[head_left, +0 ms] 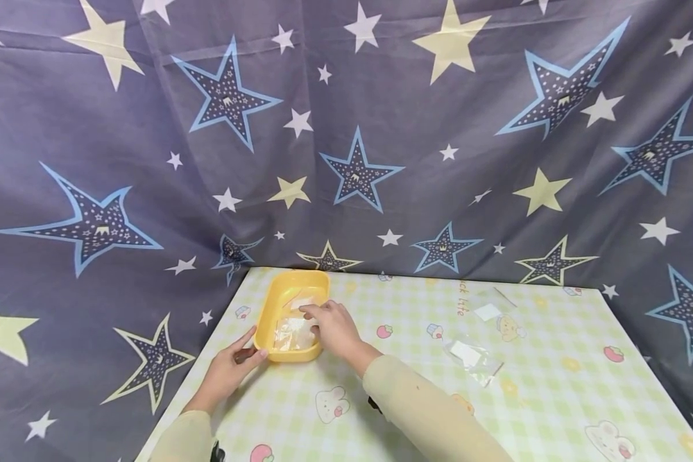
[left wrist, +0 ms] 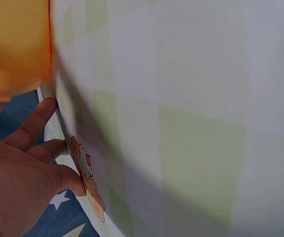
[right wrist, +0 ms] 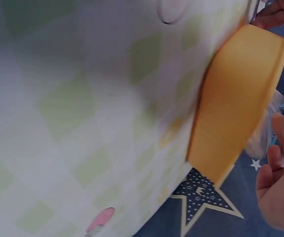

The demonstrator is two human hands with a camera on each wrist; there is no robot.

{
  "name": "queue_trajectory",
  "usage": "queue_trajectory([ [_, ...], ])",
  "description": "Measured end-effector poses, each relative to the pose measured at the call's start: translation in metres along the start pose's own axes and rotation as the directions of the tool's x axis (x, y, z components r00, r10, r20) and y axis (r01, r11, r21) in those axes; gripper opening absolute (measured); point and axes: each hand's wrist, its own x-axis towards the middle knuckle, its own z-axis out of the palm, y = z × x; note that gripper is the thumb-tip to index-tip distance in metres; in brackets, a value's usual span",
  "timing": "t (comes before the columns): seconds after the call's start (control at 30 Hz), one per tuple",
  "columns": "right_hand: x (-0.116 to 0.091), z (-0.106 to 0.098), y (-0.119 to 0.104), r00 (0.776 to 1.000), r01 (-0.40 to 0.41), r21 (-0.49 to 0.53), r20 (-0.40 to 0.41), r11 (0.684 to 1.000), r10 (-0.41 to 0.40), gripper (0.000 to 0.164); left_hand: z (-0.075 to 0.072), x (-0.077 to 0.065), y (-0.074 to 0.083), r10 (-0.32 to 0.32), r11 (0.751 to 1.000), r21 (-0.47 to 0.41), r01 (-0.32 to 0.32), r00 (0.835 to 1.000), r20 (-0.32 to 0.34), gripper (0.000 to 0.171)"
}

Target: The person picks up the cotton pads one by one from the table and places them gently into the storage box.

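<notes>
A yellow rectangular tray (head_left: pixel 293 355) stands at the table's back left, with several clear plastic bags (head_left: pixel 289 335) holding white pieces inside. At its near left corner my left hand (head_left: pixel 224 372) grips the rim with the thumb; the other fingers spread beside it, low against the table in the left wrist view. My right hand (head_left: pixel 337 330) is over the tray's right side, thumb and forefinger pinching a clear bag. In the right wrist view, that bag (right wrist: pixel 263 132) stands out past the rim beside the fingertips; part of it is hidden behind the tray wall.
Two more clear bags with white pieces lie on the table's right half, one nearer bag (head_left: pixel 468 354) and one farther bag (head_left: pixel 487 312). A green checked cloth (head_left: pixel 404 398) covers the table. Behind hangs a dark star-patterned curtain (head_left: pixel 381 77), close to the back edge.
</notes>
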Motion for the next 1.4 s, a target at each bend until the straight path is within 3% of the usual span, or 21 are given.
queue_trajectory([
  [0.27,-0.008,0.003,0.015,0.997,-0.058,0.054,-0.051,0.997,0.06,0.058,-0.001,0.001,0.001,-0.001,1.0,-0.005,0.001,1.0,0.004,0.086],
  [0.43,-0.012,0.004,0.019,0.995,-0.07,0.039,-0.067,0.997,0.072,0.051,0.0,0.002,-0.001,0.0,1.0,-0.01,0.0,1.0,0.011,0.086],
  [0.57,-0.014,0.006,0.018,0.995,-0.088,-0.001,0.036,0.996,0.088,0.044,-0.001,0.002,-0.002,0.009,1.0,0.004,-0.009,1.0,0.003,0.085],
  [0.67,-0.016,0.007,0.016,0.988,-0.084,-0.01,0.132,0.996,0.085,0.046,-0.001,0.003,0.0,0.014,1.0,0.017,-0.014,1.0,-0.002,0.084],
  [0.77,-0.019,0.007,0.015,0.981,-0.086,0.002,0.177,0.996,0.084,0.051,-0.001,0.002,0.001,0.013,1.0,0.019,-0.013,1.0,0.0,0.083],
  [1.0,-0.024,0.006,0.017,0.978,-0.098,0.079,0.194,0.992,0.082,0.062,0.0,0.001,-0.001,0.013,1.0,0.019,-0.013,1.0,0.008,0.085],
  [1.13,-0.029,0.005,0.021,0.981,-0.088,0.122,0.18,0.989,0.065,0.064,0.002,-0.001,0.0,0.05,0.998,0.047,-0.05,0.999,0.005,0.085],
  [1.27,-0.037,-0.002,0.026,0.984,-0.084,0.161,0.169,0.983,0.057,0.068,0.003,-0.001,0.001,0.086,0.991,0.098,-0.087,0.996,0.008,0.081],
  [1.4,-0.05,-0.016,0.037,0.982,-0.105,0.196,0.173,0.975,0.071,0.074,0.005,0.002,0.005,0.08,0.989,0.125,-0.081,0.997,0.013,0.086],
])
